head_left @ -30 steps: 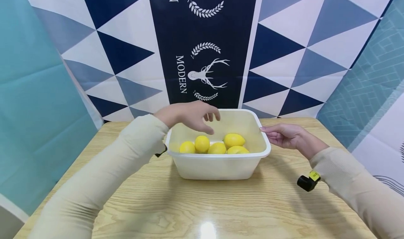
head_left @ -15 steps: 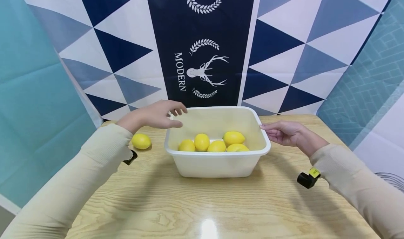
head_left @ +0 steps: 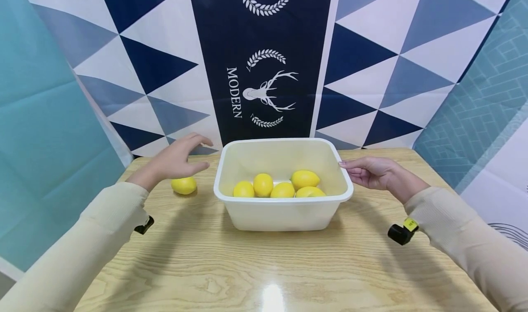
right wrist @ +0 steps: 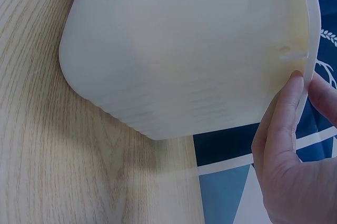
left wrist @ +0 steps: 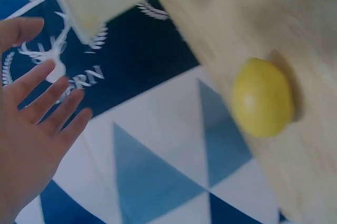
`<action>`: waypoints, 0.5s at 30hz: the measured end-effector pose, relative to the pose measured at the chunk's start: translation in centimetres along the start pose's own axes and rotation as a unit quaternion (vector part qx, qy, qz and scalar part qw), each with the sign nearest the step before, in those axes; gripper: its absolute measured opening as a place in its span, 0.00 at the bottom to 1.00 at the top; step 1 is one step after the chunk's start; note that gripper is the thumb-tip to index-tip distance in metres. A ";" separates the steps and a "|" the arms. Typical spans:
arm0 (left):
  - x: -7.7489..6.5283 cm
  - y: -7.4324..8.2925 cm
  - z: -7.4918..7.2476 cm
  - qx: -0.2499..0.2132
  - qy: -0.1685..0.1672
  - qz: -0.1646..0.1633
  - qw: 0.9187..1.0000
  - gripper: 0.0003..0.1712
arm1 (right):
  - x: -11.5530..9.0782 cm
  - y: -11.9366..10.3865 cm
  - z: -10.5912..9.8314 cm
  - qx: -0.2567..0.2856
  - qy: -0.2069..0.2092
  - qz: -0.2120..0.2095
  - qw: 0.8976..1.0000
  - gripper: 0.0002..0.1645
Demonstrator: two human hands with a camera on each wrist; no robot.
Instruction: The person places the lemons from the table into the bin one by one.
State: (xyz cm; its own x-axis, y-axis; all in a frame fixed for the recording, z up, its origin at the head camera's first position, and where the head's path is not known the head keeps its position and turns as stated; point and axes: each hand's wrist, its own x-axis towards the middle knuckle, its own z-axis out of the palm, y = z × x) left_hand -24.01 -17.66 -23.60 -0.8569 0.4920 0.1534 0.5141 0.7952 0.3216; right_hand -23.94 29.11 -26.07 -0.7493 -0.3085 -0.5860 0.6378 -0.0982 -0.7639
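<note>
A white plastic basin (head_left: 284, 216) stands on the table with several yellow lemons (head_left: 263, 185) inside it. My right hand (head_left: 373, 173) pinches the basin's right rim between thumb and fingers, as the right wrist view also shows with the hand (right wrist: 295, 155) at the lip. To the left of the basin, my left hand (head_left: 173, 158) is in the air with fingers spread and nothing in it. Below and partly behind it, a single lemon (head_left: 184, 186) lies on the table. In the left wrist view that lemon (left wrist: 263, 98) is apart from the extended fingers (left wrist: 63, 105).
The wooden table (head_left: 247, 266) carries the basin near its back edge. Behind it hangs a patterned cloth (head_left: 165, 73) with triangles and a deer print. Teal cloth (head_left: 53, 119) borders the left side. Small black cameras (head_left: 401, 234) sit on both wrists.
My left hand has moved left from over the basin to above the loose lemon, which came into sight beside the basin. My right hand keeps its hold on the rim.
</note>
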 end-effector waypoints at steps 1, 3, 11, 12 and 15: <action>-0.2 -0.3 0.3 0.011 0.009 -0.005 1.000 0.29 | 0.0 0.0 0.0 0.000 -0.001 -0.001 1.000 0.07; -0.6 -1.1 0.9 0.035 0.028 -0.013 0.999 0.29 | 0.0 0.0 0.0 0.001 -0.001 -0.002 1.000 0.07; -2.0 -4.1 3.5 0.135 0.083 0.006 0.987 0.29 | -0.1 0.0 -0.1 0.006 -0.003 -0.003 1.000 0.07; -2.1 -4.4 3.7 0.140 0.085 0.008 0.986 0.29 | -0.1 0.0 -0.1 0.006 -0.003 -0.003 1.000 0.07; -2.6 -5.4 4.5 0.151 0.083 0.016 0.985 0.27 | -0.1 -0.1 -0.1 0.006 -0.003 -0.005 1.000 0.07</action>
State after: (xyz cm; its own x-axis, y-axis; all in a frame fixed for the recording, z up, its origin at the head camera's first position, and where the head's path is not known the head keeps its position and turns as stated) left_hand -24.36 -21.66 -29.93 -0.8216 0.4737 0.3171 0.5065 0.8619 0.0249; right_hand -23.91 29.21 -25.98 -0.7542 -0.3124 -0.5776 0.6331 -0.1123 -0.7659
